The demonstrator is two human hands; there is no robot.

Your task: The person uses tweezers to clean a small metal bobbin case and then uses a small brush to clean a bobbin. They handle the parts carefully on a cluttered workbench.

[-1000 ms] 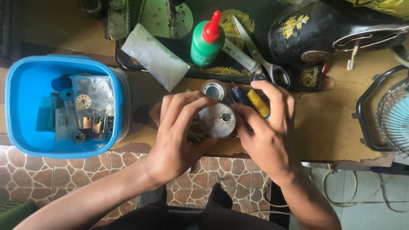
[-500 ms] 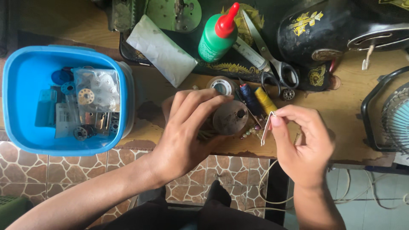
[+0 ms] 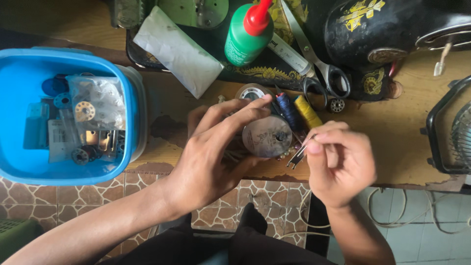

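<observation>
My left hand (image 3: 216, 152) grips a round grey metal motor-like part (image 3: 267, 136) over the front edge of the wooden table (image 3: 407, 142). My right hand (image 3: 338, 162) is just right of it, pinching a small thin metal piece (image 3: 298, 156) between thumb and fingers, its tip close to the round part. Behind the round part lie a dark blue thread spool (image 3: 288, 110), a yellow thread spool (image 3: 307, 112) and a round metal ring (image 3: 251, 92).
A blue plastic tub (image 3: 24, 167) of small parts stands at the left. A green bottle with a red cap (image 3: 248, 35), scissors (image 3: 319, 64), a white cloth (image 3: 177, 50) and a black sewing machine (image 3: 392, 29) lie behind. A fan guard (image 3: 449, 130) is at the right. Tiled floor below.
My right hand left the round part, moved right and down, and now pinches the thin metal piece. My left hand keeps holding the round part.
</observation>
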